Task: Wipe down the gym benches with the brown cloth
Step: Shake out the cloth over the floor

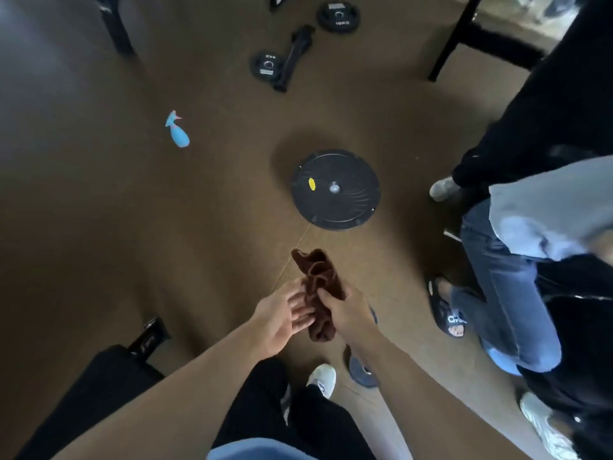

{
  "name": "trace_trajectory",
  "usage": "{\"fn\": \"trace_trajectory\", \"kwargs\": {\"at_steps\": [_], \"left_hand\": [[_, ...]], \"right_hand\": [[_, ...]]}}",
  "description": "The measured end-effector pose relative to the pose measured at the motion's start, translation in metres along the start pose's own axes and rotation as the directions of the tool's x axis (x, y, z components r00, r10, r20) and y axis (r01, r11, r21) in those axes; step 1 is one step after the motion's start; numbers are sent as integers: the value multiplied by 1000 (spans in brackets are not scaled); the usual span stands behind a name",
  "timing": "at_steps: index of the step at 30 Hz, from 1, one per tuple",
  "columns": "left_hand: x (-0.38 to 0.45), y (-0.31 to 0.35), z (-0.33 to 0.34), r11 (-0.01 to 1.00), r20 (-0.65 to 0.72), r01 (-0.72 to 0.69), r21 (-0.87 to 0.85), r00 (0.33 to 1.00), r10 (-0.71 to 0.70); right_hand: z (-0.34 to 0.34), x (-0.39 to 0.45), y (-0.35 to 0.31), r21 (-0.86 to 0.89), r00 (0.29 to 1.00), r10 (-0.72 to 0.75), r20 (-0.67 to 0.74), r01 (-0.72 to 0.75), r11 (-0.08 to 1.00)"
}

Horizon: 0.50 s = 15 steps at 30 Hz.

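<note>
Both hands (282, 318) (348, 312) hold the brown cloth (320, 287).

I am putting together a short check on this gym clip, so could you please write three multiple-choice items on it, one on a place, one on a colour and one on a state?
1. Where is the spray bottle?
A. On the floor, left of the round disc
B. In the left hand
C. On top of the disc

2. What colour is the small oval mark on the round disc?
A. Red
B. Yellow
C. White

3. How is the brown cloth held?
A. It lies flat on the floor
B. It hangs over a bench
C. The right hand grips it while the left hand's fingers touch it

Answers:
1 A: the bottle lies apart on the brown floor, up and left of the disc.
2 B: the mark is bright yellow.
3 C: the right hand curls round the bunched cloth; the left hand meets it with straight fingers.
</note>
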State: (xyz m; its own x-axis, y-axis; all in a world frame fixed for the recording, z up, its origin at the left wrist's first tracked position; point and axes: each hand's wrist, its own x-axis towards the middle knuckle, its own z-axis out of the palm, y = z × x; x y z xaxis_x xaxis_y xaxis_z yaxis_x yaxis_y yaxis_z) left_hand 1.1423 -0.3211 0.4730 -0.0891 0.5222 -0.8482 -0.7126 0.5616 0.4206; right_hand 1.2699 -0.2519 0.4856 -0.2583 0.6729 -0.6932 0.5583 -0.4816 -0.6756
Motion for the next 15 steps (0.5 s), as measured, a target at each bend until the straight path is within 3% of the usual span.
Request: {"fn": "trace_trajectory", "kwargs": {"at_steps": [4,10,15], "left_hand": [[19,59,-22,999,-42,-45,4,998,45],[65,178,-72,995,-57,-100,30,993,101],[97,294,-125,989,-277,-148,-4,950,142]], "right_hand": [[33,50,-55,114,993,96,64,-102,988],[98,126,-158,267,980,197,21,-195,944],[149,190,-253,493,963,266,-40,-212,844]]}}
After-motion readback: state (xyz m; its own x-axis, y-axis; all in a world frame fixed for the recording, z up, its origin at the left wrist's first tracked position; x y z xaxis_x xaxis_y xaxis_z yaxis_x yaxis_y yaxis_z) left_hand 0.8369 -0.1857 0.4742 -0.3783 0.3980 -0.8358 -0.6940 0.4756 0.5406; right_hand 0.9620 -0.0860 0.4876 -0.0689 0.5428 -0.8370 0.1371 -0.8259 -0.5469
